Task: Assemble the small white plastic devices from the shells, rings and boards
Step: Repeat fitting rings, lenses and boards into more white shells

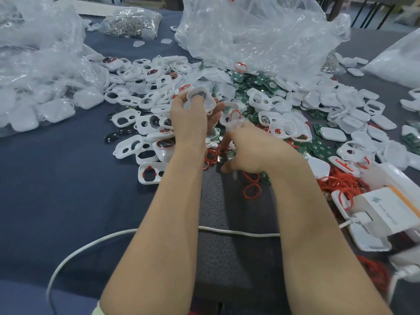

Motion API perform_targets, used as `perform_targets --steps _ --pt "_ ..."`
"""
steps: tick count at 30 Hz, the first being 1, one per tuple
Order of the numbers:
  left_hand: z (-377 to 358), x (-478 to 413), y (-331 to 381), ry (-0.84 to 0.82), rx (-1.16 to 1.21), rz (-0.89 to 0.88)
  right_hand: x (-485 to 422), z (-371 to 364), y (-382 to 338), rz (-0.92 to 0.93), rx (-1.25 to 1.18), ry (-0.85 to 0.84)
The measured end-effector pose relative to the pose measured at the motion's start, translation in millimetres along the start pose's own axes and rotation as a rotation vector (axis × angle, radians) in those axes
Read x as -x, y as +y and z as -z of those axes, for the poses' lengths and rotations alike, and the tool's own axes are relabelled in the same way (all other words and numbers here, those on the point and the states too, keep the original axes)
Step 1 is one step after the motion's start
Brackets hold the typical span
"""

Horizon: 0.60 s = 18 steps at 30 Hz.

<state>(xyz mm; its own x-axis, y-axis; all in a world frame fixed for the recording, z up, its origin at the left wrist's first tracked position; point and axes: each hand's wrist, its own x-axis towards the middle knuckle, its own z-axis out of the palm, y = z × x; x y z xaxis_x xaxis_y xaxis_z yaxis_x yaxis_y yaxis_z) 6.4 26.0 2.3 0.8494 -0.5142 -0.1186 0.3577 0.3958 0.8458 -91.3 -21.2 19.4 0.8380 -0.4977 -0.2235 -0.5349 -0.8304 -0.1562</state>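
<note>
My left hand holds a white shell up above the heap, fingers curled round its edge, the shell's dark opening facing me. My right hand is lower, over a small cluster of red rings and green boards on the cloth; its fingers are curled downward and blurred, and I cannot tell what they pinch. A red ring lies loose just below that wrist. White shells lie scattered in a wide heap across the middle.
Clear plastic bags of parts stand at the back and left. A pile of green boards sits mid-back. Red rings, a white charger box and its cable lie at the right. Dark blue cloth covers the table.
</note>
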Motion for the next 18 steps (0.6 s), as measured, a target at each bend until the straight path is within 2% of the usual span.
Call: perform_targets --steps 3,7,10,12,18 --pt "-0.4 0.8 0.0 -0.004 -0.008 0.005 -0.1 0.8 0.6 -0.010 -0.129 0.124" --pt "0.1 1.9 0.9 0.000 -0.010 0.016 -5.4 -1.2 15.7 -0.095 -0.488 0.369" --pt "-1.1 3.0 0.9 -0.014 -0.017 0.037 -6.0 -2.1 26.5 -0.152 -0.895 0.429" --pt "-1.6 3.6 0.6 -0.033 -0.035 0.048 -6.4 -1.6 30.7 -0.147 -1.056 0.452" --pt "-0.9 2.5 -3.4 -0.093 -0.125 0.046 -6.4 -2.9 37.3 -0.132 -1.033 0.532"
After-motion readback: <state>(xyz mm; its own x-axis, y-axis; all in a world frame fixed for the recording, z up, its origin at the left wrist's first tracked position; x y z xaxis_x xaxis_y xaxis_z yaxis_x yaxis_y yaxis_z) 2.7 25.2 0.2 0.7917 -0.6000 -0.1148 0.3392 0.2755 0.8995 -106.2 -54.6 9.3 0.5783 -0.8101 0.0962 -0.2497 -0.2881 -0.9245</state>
